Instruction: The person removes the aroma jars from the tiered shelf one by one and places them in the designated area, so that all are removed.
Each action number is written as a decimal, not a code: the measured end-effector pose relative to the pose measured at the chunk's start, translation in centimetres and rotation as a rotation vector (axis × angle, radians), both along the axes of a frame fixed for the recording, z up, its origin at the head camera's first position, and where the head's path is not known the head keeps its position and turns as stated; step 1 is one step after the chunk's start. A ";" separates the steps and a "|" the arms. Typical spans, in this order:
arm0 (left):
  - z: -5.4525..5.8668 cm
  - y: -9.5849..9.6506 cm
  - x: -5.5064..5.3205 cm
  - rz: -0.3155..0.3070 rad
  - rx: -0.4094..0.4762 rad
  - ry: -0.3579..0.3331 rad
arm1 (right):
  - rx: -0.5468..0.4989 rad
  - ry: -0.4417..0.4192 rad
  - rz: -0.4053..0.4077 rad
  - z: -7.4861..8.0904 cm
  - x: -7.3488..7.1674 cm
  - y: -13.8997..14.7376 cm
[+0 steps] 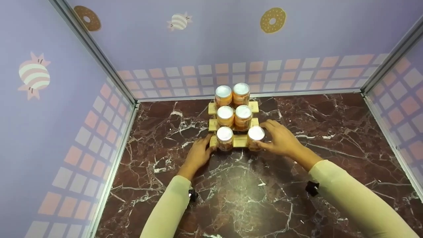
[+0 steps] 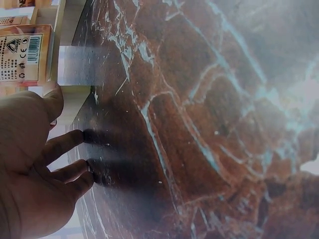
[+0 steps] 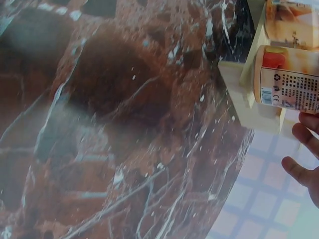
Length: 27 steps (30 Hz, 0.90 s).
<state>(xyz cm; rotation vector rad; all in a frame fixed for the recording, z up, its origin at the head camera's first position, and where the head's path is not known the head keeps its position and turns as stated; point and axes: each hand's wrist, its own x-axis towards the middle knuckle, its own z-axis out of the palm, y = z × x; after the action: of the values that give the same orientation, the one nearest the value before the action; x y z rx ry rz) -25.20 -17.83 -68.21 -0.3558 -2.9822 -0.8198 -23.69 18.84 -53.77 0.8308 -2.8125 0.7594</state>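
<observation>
A light wooden stepped rack carries several orange-labelled cans with pale, shiny tops, in three rows of two. My left hand pinches the left end of the lowest step between thumb and index finger. In the left wrist view its other fingertips rest on the tabletop, close to a can with a barcode label. My right hand holds the front right can, thumb in front and fingers behind it. The front left can stands apart from it on the same step.
Dark red marble with white veins covers the tabletop. Behind the rack rises a lilac back wall with a checkered band. A left side wall and a right side wall enclose the table.
</observation>
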 end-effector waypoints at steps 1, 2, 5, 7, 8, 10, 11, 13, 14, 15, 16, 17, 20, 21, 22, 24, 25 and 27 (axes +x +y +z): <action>0.0 0.0 0.0 0.003 0.000 -0.001 | 0.003 -0.005 -0.003 0.0 0.0 0.2; 0.0 0.0 0.0 0.006 0.001 -0.002 | 0.005 -0.008 -0.006 0.0 -0.1 0.5; 0.0 0.0 0.0 0.010 0.004 -0.011 | 0.003 -0.040 -0.032 0.2 -0.3 1.4; 0.1 0.0 0.0 0.010 -0.005 -0.022 | 0.002 -0.059 -0.054 0.3 -0.4 2.0; 0.1 0.0 0.0 0.011 -0.006 -0.025 | 0.002 -0.064 -0.066 0.3 -0.4 2.4; 0.1 0.0 0.0 0.012 -0.015 -0.028 | 0.006 -0.070 -0.085 0.4 -0.6 3.0; 0.2 0.0 -0.1 0.014 -0.018 -0.030 | 0.012 -0.067 -0.090 0.5 -0.7 3.3; 0.1 0.0 -0.1 0.014 -0.021 -0.028 | 0.027 -0.054 -0.095 0.6 -0.9 3.9; 0.1 0.0 -0.1 0.016 -0.022 -0.029 | 0.031 -0.052 -0.097 0.6 -1.0 4.1; 0.1 0.0 -0.2 0.016 -0.022 -0.028 | 0.036 -0.049 -0.100 0.6 -1.1 4.4; 0.2 -0.1 -0.2 0.015 -0.023 -0.029 | 0.039 -0.049 -0.105 0.6 -1.2 4.7; 0.2 -0.1 -0.2 0.015 -0.021 -0.031 | 0.041 -0.052 -0.111 0.6 -1.3 5.0; 0.3 0.0 -0.1 0.010 -0.015 -0.035 | 0.036 -0.065 -0.132 0.5 -1.5 5.8; 0.3 0.0 -0.1 0.006 -0.009 -0.033 | 0.036 -0.068 -0.138 0.5 -1.5 6.0; 0.4 0.1 -0.1 0.003 -0.007 -0.033 | 0.034 -0.070 -0.143 0.4 -1.6 6.3; 0.4 0.1 0.0 0.001 0.004 -0.030 | 0.028 -0.071 -0.153 0.3 -1.7 6.7; 0.4 0.1 0.0 0.001 0.014 -0.027 | 0.023 -0.070 -0.160 0.2 -1.8 6.9; 0.4 0.1 0.1 0.003 0.022 -0.021 | 0.018 -0.069 -0.177 0.0 -2.0 7.3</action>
<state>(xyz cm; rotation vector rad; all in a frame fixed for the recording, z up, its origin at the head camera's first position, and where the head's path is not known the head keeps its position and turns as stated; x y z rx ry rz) -25.13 -17.71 -67.81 -0.3436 -2.9896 -0.8606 -25.66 26.17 -53.78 0.5580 -2.9075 0.7500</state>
